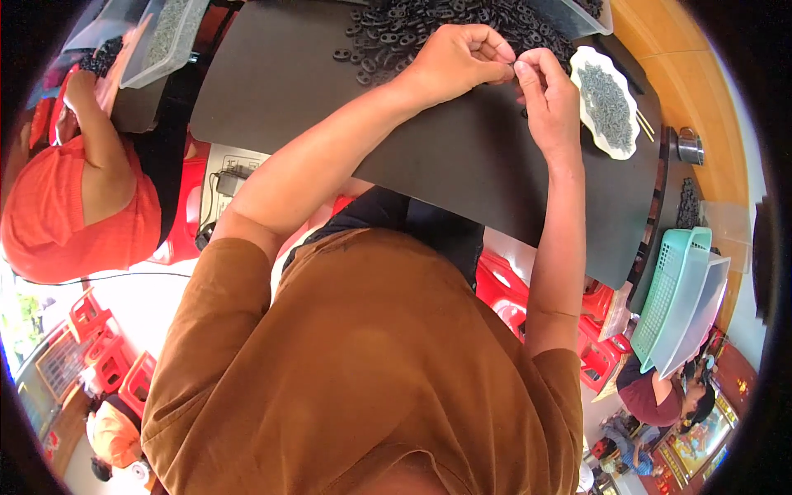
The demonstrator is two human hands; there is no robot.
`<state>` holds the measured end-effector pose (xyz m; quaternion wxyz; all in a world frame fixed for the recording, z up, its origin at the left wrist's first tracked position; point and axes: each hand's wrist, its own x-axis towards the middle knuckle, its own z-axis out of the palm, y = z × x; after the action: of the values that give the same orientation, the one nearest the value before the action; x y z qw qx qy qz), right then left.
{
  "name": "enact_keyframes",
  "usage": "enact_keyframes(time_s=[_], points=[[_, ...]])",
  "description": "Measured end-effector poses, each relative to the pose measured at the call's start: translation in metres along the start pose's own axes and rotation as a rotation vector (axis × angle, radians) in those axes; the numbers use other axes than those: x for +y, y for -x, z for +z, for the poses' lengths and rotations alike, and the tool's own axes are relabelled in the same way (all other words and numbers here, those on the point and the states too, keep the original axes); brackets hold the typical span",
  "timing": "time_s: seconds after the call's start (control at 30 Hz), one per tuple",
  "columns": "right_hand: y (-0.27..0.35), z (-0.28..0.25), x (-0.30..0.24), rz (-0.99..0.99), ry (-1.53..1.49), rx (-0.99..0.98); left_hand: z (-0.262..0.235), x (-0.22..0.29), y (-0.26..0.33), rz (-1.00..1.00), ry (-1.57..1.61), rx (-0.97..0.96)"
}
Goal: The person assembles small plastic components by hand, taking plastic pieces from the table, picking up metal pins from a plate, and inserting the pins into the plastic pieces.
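Note:
My left hand and my right hand meet fingertip to fingertip over the far part of the dark table. Both are closed in a pinch; whatever they hold is tiny and mostly covered by the fingers. Just beyond them spreads a pile of small black plastic pieces, many shaped like a figure eight with two holes. Beside my right hand stands a white wavy-edged dish filled with small grey pin-like pieces.
Thin sticks lie by the dish, near a metal cup. A green basket is at the right. Clear bins stand at the far left, beside a person in red. Red stools stand on the floor.

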<state>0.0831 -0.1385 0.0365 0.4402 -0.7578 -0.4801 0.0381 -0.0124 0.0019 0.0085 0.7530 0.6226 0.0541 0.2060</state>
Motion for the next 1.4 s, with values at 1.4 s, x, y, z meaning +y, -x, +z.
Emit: enact_keyframes(time_s=[1.4], points=[[0.03, -0.021, 0.011, 0.346, -0.656, 0.126, -0.008, 0.02, -0.006, 0.443, -1.329, -0.415]])
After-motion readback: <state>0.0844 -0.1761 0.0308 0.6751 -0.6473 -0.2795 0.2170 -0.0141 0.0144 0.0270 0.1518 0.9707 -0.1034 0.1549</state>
